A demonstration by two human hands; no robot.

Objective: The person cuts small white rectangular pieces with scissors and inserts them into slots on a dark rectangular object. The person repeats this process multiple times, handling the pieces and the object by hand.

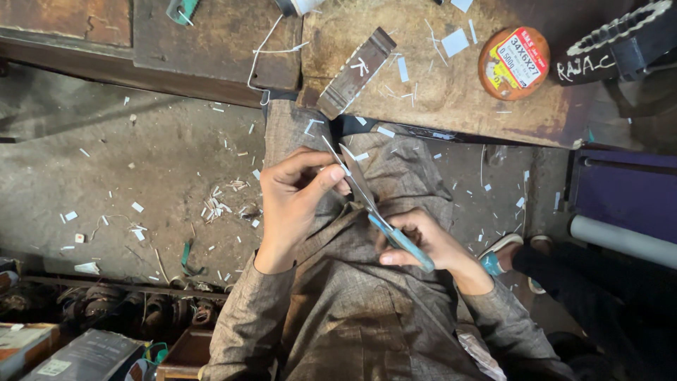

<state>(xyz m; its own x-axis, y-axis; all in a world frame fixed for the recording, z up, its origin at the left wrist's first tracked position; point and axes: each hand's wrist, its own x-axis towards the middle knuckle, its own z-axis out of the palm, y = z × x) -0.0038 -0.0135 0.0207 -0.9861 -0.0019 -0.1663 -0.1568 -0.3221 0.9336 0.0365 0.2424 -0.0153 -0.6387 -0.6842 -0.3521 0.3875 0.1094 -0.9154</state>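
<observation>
The wooden workbench [451, 92] fills the top of the view, littered with white paper offcuts, with a round orange tin [514, 63] and a flat brown metal strip [356, 73] lying on it. Below it the person sits in grey-brown clothes, and the scissors [374, 208] are held over the lap, between the two hands and just under the bench edge. The scissors look stiff, steel and fairly weighty for their size, with sharp pointed blades that call for care; the safe place to take them is the blue handle end, away from the edges. Their long axis runs diagonally, the tips pointing up and to the left of the view toward the bench, the handles down and to the right. The blades stand slightly apart near the tips. The right hand [423, 243] is closed around the blue handles, fingers curled through and about them. The left hand [296, 194] is half closed, thumb and forefinger pinched together near the blade tips on a thin white sliver [328, 146], which looks light, limp and easily bent; it is too small to tell more.
</observation>
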